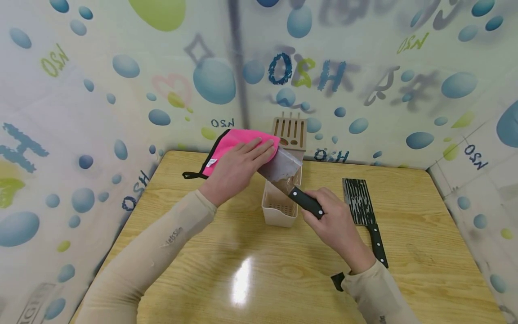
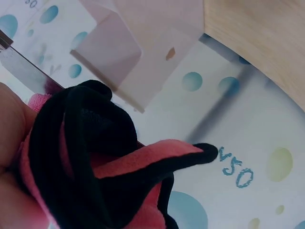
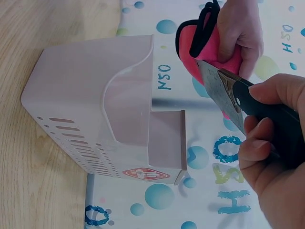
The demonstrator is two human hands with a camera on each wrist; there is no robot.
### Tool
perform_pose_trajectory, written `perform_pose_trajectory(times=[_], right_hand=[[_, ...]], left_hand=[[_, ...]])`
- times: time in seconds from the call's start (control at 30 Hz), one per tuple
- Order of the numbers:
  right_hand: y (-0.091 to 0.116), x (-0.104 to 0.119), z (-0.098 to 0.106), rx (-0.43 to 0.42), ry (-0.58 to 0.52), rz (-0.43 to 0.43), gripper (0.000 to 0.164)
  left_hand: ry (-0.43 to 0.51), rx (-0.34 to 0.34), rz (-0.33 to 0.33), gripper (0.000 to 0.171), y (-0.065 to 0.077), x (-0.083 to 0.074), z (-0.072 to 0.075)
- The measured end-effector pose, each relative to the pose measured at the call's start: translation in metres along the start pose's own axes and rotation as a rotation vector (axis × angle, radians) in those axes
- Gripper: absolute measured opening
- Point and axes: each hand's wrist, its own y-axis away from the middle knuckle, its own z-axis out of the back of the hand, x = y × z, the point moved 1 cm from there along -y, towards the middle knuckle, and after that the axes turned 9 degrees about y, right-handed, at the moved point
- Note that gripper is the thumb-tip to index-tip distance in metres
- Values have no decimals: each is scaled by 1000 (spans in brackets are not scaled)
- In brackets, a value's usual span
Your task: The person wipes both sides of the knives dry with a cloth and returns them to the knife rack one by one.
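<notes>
My right hand grips the black riveted handle of a kitchen knife, its broad metal blade angled up and left. Over the upper part of the blade is folded a pink cloth with black edging and a hanging loop. My left hand pinches the cloth around the blade, thumb on one side and fingers on the other, as the right wrist view shows. The cloth hides the blade's far end. Both hands are above the table, and the knife passes over a pale plastic knife holder.
A cleaver with a black, white-streaked blade lies on the right of the wooden table. A small black piece shows beside my right sleeve. The holder's slotted brown top stands near the patterned wall covering.
</notes>
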Motion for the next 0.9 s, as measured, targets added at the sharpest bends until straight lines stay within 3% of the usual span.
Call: perform_pose_trajectory(times=[0.9], right_hand=[[1, 2, 2, 2, -5, 4, 28]], left_hand=[[25, 8, 112, 64, 5, 35, -5]])
